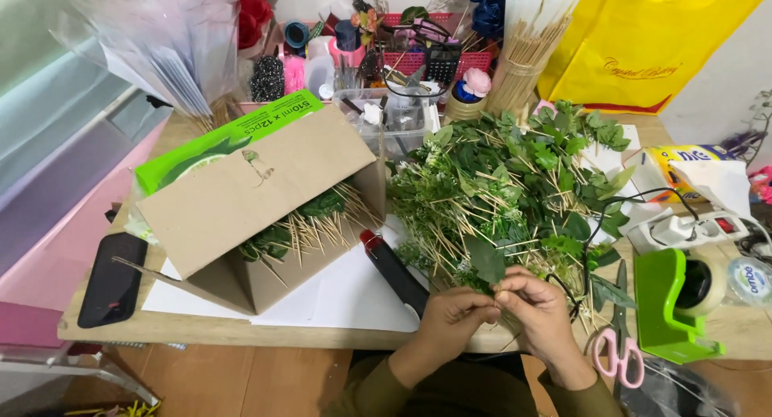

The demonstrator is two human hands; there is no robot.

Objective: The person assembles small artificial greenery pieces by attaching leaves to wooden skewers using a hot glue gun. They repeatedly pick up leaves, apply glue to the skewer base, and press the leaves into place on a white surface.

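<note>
Pinching 1 leaf sprig (487,262) between both sets of fingertips: your left hand (457,311) and right hand (537,306) meet at its stem base, both closed on it, at the table's (201,330) near edge. Sprig sits at the front of the leaf-and-skewer pile (515,184). Black glue gun (394,272) lies just left of your left hand, on white paper. Pink scissors (618,349) and green tape dispenser (675,304) to your right. Cardboard box (257,216) of skewered leaves is further left.
</note>
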